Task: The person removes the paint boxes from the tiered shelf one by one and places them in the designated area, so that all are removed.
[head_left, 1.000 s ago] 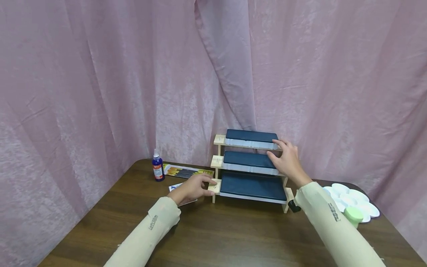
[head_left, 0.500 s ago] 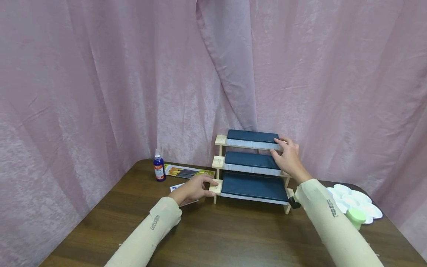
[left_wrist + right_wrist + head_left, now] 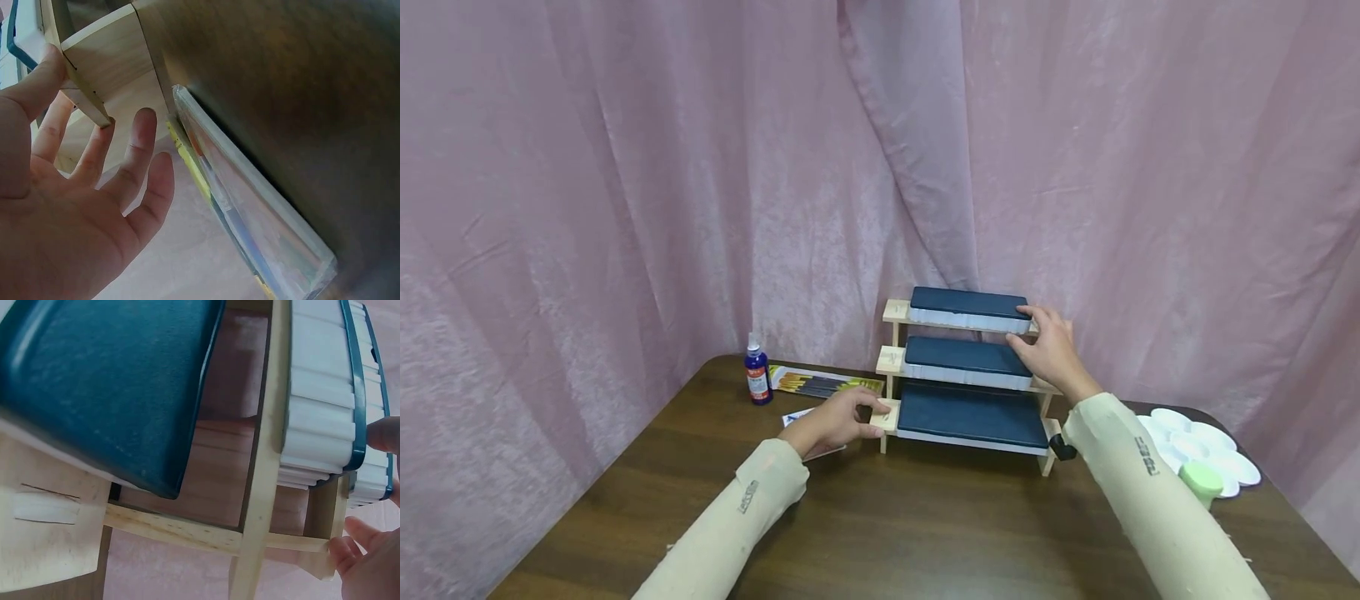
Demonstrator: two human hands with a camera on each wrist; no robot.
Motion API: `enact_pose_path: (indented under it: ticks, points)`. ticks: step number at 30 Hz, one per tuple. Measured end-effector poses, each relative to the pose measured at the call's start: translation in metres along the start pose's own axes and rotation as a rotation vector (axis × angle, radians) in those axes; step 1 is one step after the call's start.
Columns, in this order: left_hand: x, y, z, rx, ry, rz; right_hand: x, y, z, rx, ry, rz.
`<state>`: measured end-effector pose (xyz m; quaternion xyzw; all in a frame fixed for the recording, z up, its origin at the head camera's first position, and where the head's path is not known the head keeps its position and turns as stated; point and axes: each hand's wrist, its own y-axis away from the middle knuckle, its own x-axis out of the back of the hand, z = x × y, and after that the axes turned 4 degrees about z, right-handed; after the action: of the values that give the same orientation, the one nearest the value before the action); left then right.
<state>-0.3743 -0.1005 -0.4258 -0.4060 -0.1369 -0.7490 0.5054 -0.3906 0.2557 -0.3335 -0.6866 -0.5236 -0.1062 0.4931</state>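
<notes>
Small dark print ran along the left sleeve point(image 3: 747, 497) and the right sleeve point(image 3: 1144, 456), too small to read. The blue spray bottle point(image 3: 757, 379) carried a label, equally illegible. No other lettering could be made out.

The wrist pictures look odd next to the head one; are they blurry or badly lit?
Head view: even soft light, sharp, edges slightly bowed. Left wrist view: the left hand fills the frame, soft-focused, beside a glaring clear packet. Right wrist view: tilted close-up of the wooden rack, hazy, washed out.
</notes>
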Motion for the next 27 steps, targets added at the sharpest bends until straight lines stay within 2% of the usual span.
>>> enact_pose_path:
  ticks: [8, 14, 18, 27]
  points:
    - [0.0048, 0.0000, 0.0062, 0.020, -0.004, -0.028, -0.0020, -0.0006, 0.0005, -0.029, -0.068, 0.047]
    - [0.0028, 0.0016, 0.0050, 0.009, -0.012, -0.017, -0.0043, 0.0000, 0.0029, -0.006, -0.072, 0.071]
    - [0.0033, 0.0012, 0.0047, 0.013, -0.027, -0.013, -0.0046, -0.0010, 0.0054, 0.007, -0.047, 0.055]
    - [0.0039, 0.0000, 0.0028, -0.035, -0.051, -0.005, 0.0002, -0.0025, 0.0024, -0.009, -0.033, 0.004]
